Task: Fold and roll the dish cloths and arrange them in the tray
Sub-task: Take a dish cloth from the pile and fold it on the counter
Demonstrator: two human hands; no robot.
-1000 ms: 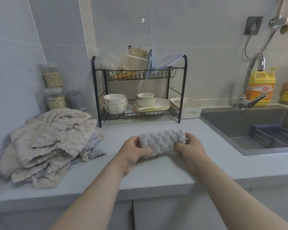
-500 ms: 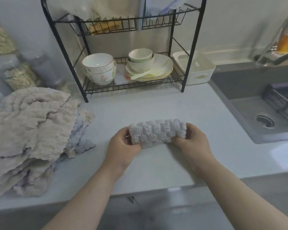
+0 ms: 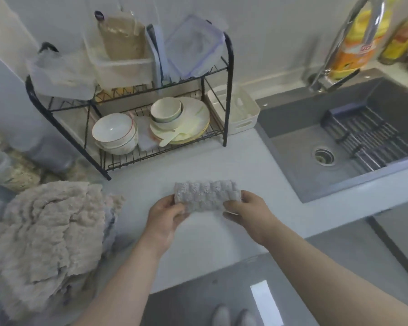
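While both hands (image 3: pixel 165 217) (image 3: pixel 250 215) pinch the rolled cloth's (image 3: pixel 205 196) ends, open counter (image 3: pixel 198 165) seemingly lies beneath.

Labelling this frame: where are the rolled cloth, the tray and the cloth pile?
rolled cloth (image 3: pixel 206 196), head view, middle of roll.
tray (image 3: pixel 247 120), head view, front wall.
cloth pile (image 3: pixel 47 231), head view, top cloth.

Rolled dish cloth (image 3: pixel 206 196): grey fabric, nubby ridged pile, matt.
Pile of dish cloths (image 3: pixel 45 231): beige fabric, rough and crinkled, matt.
Tray (image 3: pixel 250 118): cream plastic, smooth, slight sheen.
Dish rack (image 3: pixel 137 158): black-coated metal wire.
Bowls (image 3: pixel 114 132): white glazed ceramic, glossy.
Surface (image 3: pixel 198 165): pale, smooth, matt.
Sink (image 3: pixel 290 142): dark grey, smooth, matt.
Faucet (image 3: pixel 372 20): polished metal, bright and reflective.
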